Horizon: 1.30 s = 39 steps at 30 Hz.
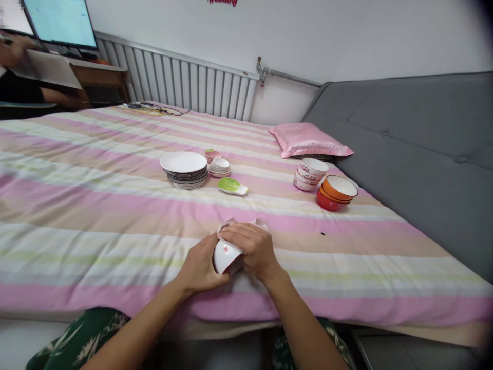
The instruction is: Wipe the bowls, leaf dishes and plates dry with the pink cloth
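Observation:
Both my hands are together over the near edge of the striped bed. My left hand (201, 270) cups a small white bowl (224, 255) with a red mark from the left side. My right hand (252, 247) lies over the bowl's top, fingers closed on a pale cloth (262, 223) that peeks out past my fingers. The bowl is tilted on its side between my palms.
On the striped bedcover (96, 205) sit a stack of white plates (184, 169), small saucers (220, 167), a green leaf dish (232, 186), patterned white bowls (310, 174) and orange bowls (337, 192). A pink pillow (309, 139) lies by the grey headboard (416, 149). Another person sits at the desk, far left.

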Each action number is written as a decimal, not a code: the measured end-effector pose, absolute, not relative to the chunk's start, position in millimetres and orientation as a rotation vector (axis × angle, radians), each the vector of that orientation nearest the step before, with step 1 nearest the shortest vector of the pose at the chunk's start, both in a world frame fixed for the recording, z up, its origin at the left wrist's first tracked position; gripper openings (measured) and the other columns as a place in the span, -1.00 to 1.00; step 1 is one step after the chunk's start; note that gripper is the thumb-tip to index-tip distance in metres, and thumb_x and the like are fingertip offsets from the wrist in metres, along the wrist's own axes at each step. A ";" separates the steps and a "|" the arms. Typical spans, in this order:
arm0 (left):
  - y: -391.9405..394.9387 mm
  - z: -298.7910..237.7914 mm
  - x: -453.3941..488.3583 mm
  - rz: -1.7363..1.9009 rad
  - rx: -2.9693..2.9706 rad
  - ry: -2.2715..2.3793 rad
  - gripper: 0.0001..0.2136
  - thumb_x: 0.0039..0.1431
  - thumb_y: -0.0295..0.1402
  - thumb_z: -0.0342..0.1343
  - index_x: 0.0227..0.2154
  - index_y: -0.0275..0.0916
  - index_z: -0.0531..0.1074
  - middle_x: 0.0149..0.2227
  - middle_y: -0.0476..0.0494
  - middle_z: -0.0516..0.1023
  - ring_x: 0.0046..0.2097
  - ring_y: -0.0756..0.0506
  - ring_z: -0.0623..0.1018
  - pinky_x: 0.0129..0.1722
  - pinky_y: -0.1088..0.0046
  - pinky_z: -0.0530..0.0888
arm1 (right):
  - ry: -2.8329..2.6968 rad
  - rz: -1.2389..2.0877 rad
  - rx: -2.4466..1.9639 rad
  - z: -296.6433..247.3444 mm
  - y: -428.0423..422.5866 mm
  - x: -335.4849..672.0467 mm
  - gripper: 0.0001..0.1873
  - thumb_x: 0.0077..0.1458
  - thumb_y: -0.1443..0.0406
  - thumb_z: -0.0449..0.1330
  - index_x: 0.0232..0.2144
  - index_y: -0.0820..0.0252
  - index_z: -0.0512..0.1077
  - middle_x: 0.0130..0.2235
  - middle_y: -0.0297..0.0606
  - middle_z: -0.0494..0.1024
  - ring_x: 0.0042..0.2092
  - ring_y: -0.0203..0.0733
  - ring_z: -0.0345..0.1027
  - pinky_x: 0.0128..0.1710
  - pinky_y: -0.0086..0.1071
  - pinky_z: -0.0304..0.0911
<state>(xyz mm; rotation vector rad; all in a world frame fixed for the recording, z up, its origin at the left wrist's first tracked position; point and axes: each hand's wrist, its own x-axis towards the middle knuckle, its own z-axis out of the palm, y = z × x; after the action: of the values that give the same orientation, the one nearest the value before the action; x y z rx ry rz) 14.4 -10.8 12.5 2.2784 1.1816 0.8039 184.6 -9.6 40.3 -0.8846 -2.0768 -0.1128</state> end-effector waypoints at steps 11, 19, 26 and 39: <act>-6.5 4.3 10.4 0.849 2.321 1.140 -0.23 -0.25 -0.38 0.11 0.15 -0.24 0.08 0.13 -0.27 0.34 0.10 -0.27 0.40 0.06 0.17 0.37 | -1.856 0.440 -1.040 28.6 2.5 201.6 -0.61 0.00 0.43 0.05 -0.15 0.08 0.52 -0.11 -0.33 0.58 -0.06 -0.19 0.44 -0.03 -0.36 0.29; -6.2 8.2 11.4 0.859 2.284 1.128 -0.25 -0.24 -0.38 0.11 0.14 -0.22 0.09 0.14 -0.26 0.34 0.10 -0.27 0.40 0.05 0.15 0.36 | -1.709 0.616 -1.097 20.7 6.2 202.7 -0.56 -0.08 0.47 0.06 -0.16 0.07 0.52 -0.14 -0.32 0.59 -0.11 -0.15 0.45 -0.08 -0.33 0.31; -6.2 7.5 10.4 0.852 2.262 1.139 -0.25 -0.24 -0.37 0.10 0.14 -0.23 0.09 0.13 -0.27 0.34 0.10 -0.26 0.40 0.06 0.17 0.36 | -1.584 0.683 -1.084 13.7 10.2 200.7 -0.58 -0.15 0.46 0.04 -0.23 0.13 0.53 -0.22 -0.33 0.61 -0.19 -0.16 0.47 -0.16 -0.35 0.34; -6.3 9.9 9.7 0.838 2.210 1.132 -0.30 -0.21 -0.37 0.12 0.11 -0.19 0.10 0.09 -0.21 0.37 0.06 -0.24 0.42 0.03 0.20 0.37 | -1.509 0.744 -1.073 3.5 16.6 199.4 -0.58 -0.17 0.47 0.02 -0.27 0.16 0.54 -0.27 -0.32 0.62 -0.23 -0.16 0.48 -0.20 -0.35 0.35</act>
<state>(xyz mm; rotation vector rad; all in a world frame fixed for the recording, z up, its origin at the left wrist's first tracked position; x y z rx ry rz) 9.7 -6.3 9.9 2.2099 1.1325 0.8380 199.4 16.6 3.5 -1.0734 -1.5091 0.7439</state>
